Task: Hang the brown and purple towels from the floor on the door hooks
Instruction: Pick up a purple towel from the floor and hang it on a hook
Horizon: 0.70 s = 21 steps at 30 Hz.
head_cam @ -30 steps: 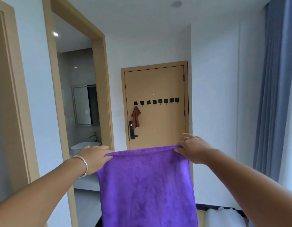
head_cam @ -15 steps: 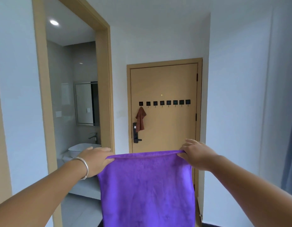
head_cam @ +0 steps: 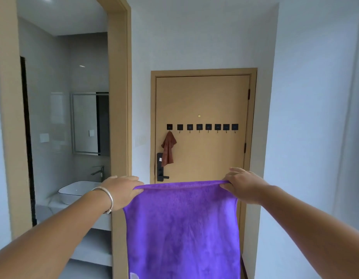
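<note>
I hold a purple towel point(head_cam: 182, 228) stretched flat in front of me by its top edge. My left hand point(head_cam: 122, 191) pinches the top left corner and my right hand point(head_cam: 244, 185) pinches the top right corner. Straight ahead stands a tan door point(head_cam: 202, 97) with a row of several black hooks point(head_cam: 202, 127). A brown towel point(head_cam: 168, 150) hangs from the leftmost hook, above the black door handle point(head_cam: 160, 168). The other hooks are bare. The towel hides the lower part of the door.
An open bathroom doorway on the left shows a mirror point(head_cam: 90, 123), a tap and a white basin point(head_cam: 76, 191). Its wooden frame point(head_cam: 120, 117) stands between me and the door. White walls point(head_cam: 307, 117) close in the right side of the short hallway.
I have walked closer to the door, which now looks larger. The curtain on the right has dropped out of view. Both hands keep the same hold on the purple towel.
</note>
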Each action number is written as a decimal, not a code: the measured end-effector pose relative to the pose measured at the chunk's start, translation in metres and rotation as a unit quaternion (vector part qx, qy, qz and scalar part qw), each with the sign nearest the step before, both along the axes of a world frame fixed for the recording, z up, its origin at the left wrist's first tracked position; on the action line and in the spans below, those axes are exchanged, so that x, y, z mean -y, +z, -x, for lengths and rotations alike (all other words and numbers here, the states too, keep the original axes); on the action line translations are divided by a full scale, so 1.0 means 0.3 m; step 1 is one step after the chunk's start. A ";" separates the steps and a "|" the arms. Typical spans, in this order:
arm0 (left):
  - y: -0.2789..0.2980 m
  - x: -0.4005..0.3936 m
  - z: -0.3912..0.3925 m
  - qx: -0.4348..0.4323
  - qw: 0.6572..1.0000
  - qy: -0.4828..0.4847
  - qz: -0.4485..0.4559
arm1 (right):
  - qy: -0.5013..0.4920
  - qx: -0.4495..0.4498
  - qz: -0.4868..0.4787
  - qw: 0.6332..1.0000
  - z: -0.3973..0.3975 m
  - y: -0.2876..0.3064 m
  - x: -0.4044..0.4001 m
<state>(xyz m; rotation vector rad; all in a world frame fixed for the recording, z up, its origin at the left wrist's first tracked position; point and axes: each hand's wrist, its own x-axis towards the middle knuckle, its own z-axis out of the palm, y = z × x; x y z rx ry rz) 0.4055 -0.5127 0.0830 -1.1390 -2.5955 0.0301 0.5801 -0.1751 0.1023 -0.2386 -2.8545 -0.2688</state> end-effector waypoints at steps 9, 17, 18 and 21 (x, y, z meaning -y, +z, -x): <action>-0.038 -0.145 0.406 0.007 1.000 -0.009 0.005 | -0.005 0.007 0.016 1.000 0.384 -0.063 -0.151; -0.012 -0.415 0.798 0.007 0.999 0.022 0.026 | 0.023 -0.015 0.026 0.999 0.773 -0.059 -0.431; -0.006 -0.450 0.846 0.010 0.999 0.025 0.020 | 0.025 -0.019 0.029 0.999 0.814 -0.054 -0.467; 0.008 -0.576 1.001 0.012 0.999 0.033 0.015 | 0.035 -0.024 0.032 0.999 0.956 -0.032 -0.593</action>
